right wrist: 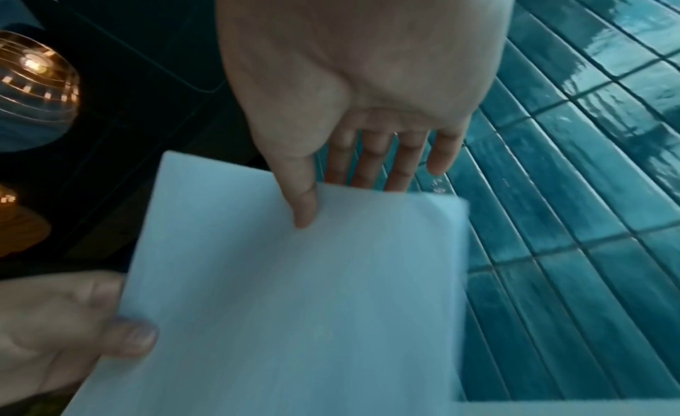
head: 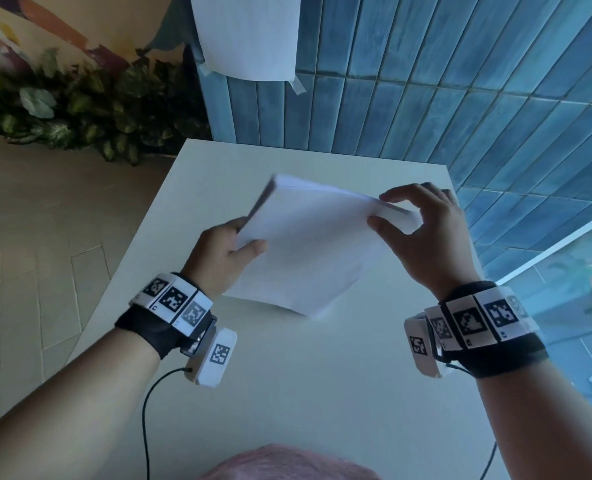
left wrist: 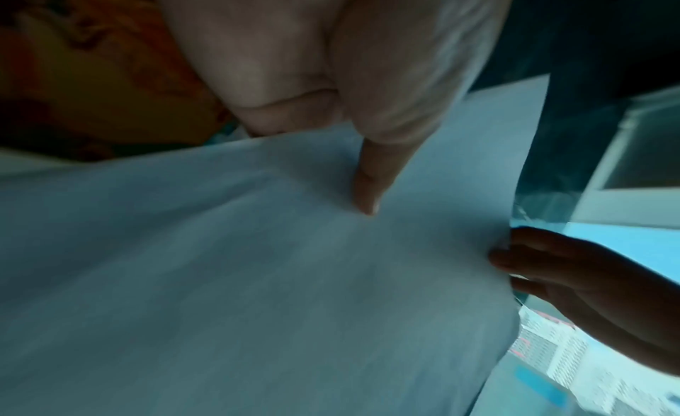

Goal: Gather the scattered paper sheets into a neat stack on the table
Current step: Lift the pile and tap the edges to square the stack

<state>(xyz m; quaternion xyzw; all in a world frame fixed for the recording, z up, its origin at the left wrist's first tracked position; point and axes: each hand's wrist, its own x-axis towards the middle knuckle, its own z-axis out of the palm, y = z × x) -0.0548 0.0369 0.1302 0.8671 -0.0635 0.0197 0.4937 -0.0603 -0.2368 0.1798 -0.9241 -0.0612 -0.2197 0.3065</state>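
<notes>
A stack of white paper sheets (head: 308, 247) is held tilted above the white table (head: 287, 375), blurred by motion. My left hand (head: 232, 247) grips its left edge, thumb on top and fingers underneath. My right hand (head: 415, 223) pinches the right far corner, thumb on the top sheet and fingers behind. In the left wrist view my thumb presses the paper (left wrist: 257, 277), with the right hand (left wrist: 574, 279) at its far edge. The right wrist view shows the stack (right wrist: 294, 306) between my right thumb and the left hand (right wrist: 73, 329).
A blue tiled wall (head: 460, 81) rises behind the table, with another white sheet (head: 249, 32) taped to it. Green plants (head: 79, 109) line the floor at the left. A cable (head: 149, 410) hangs from my left wrist over the table's front.
</notes>
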